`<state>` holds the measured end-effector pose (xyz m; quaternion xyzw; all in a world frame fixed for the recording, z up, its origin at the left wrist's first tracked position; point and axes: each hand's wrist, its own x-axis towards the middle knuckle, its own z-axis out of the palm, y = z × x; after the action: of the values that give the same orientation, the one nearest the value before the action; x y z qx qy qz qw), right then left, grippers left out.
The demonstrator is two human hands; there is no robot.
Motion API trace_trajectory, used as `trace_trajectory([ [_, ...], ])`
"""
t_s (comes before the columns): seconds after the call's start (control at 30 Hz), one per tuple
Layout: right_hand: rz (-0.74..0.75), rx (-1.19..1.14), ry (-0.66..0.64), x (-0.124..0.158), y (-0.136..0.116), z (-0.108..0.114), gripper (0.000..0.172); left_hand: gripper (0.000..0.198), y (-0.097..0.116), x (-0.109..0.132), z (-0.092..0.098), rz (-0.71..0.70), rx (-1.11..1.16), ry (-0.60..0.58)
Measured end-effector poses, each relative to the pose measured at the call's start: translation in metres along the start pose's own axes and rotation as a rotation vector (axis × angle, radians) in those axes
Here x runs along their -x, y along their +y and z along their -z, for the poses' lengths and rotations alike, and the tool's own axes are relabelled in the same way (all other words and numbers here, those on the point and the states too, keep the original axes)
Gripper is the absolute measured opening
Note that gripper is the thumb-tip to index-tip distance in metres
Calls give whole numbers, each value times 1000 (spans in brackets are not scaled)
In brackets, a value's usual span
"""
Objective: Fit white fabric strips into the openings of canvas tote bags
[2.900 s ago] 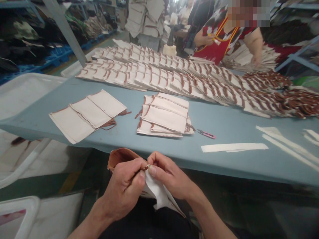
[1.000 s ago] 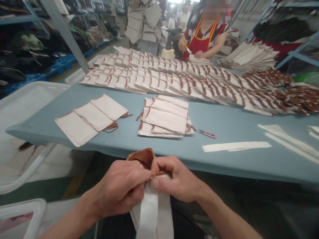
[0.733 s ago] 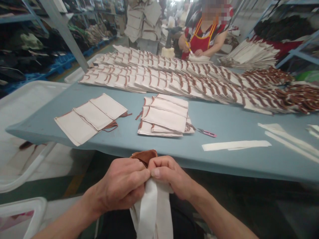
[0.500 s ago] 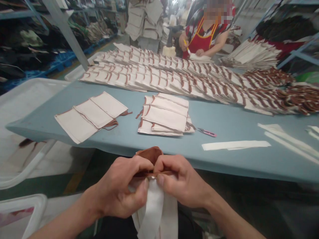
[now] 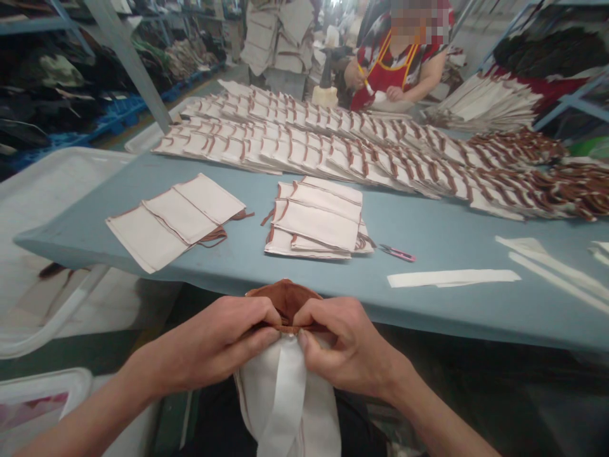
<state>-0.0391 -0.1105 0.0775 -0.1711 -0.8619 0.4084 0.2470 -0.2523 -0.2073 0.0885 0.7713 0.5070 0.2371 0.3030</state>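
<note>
Just in front of the table edge, my left hand (image 5: pixel 238 339) and my right hand (image 5: pixel 340 336) pinch the brown-trimmed rim of a cream cloth pouch (image 5: pixel 259 387), close together at its middle. Brown lining shows inside the opening beyond my fingers. A white strip (image 5: pixel 288 393) hangs from the rim between my hands, down the pouch's near face. The lower part of the pouch lies over my lap. On the table ahead are a small pile of cream pouches (image 5: pixel 318 216) and another pair of pouches (image 5: pixel 176 219) with brown cords.
Pink-handled thread snips (image 5: pixel 398 254) and white strips (image 5: pixel 451 277) lie on the blue-covered table (image 5: pixel 228 270). Long overlapping rows of pouches (image 5: pixel 304 143) fill its far side. Across it a co-worker (image 5: pixel 394 70) holds a yellow tool. White bins (image 5: pixel 57 171) stand at left.
My left fingers have straightened and flattened along the rim, and both hands remain at its middle. The pouch's mouth has spread wider, showing more brown lining. The co-worker's hands have shifted slightly.
</note>
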Motion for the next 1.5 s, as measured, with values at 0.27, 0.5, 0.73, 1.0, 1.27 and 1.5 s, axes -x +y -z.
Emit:
trace_trajectory([
  [0.27,81,166,23,1,-6,7,12,40,20,-23,9,65,82,-26],
  [0.5,54,221,36,8,-7,9,17,43,25,-35,-8,135,145,27],
  [0.73,-277,-461,-172,7,-7,26,33,53,12,-36,-30,151,705,48],
  [1.0,-228,-429,-115,12,8,9,36,63,9,-37,-42,211,768,139],
  [1.27,-15,-109,-99,11,-5,29,26,58,6,-37,-33,200,802,29],
  [1.5,105,-68,-111,11,-10,21,34,32,24,-29,-4,79,356,-52],
])
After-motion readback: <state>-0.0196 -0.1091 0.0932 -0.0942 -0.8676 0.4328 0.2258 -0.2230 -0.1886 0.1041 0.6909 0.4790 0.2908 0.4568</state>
